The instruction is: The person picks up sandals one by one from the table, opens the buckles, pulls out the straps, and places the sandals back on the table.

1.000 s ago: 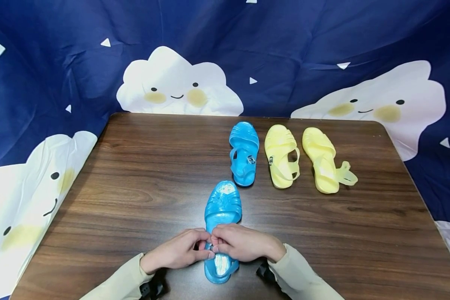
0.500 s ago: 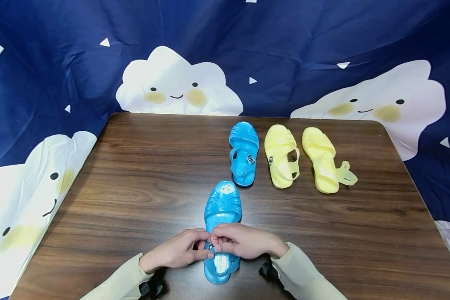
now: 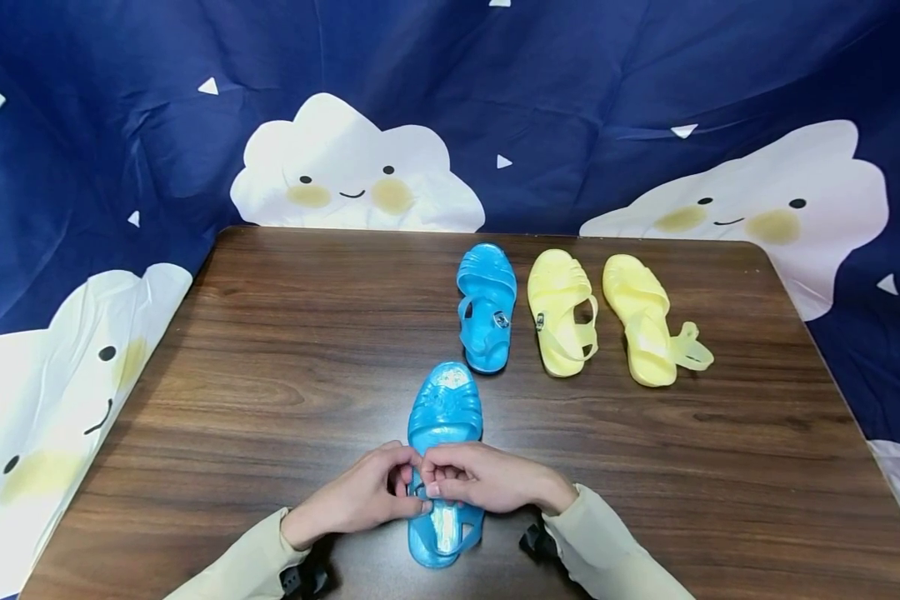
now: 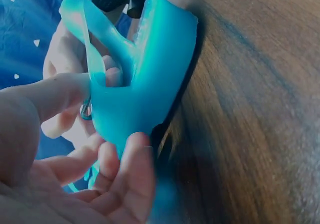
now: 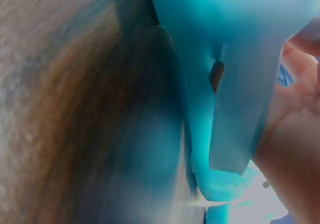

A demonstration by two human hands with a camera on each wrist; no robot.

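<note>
A glossy blue jelly sandal [image 3: 446,412] lies toe-away near the table's front edge, between both hands. My left hand [image 3: 363,493] holds its left side by the buckle, thumb on the strap side and fingers against the outer wall. In the left wrist view, the small metal buckle [image 4: 86,109] shows beside the thumb. My right hand [image 3: 487,477] reaches across the sandal and pinches the blue strap close to the buckle, its fingertips meeting the left hand's. The pinched strap end is mostly hidden by fingers. A broad strap [image 5: 245,104] crosses the right wrist view.
Beyond the hands lies a second blue sandal [image 3: 487,308], its buckle at the right side. Beside it are a yellow sandal [image 3: 558,312] and another yellow sandal [image 3: 641,321] with its strap splayed outward. A navy cloud-print cloth [image 3: 547,75] hangs behind the wooden table [image 3: 307,350].
The right thumb has shifted slightly up at the buckle, and the left hand has opened its grip a little. The heel strap has moved slightly right. The other sandals stay put.
</note>
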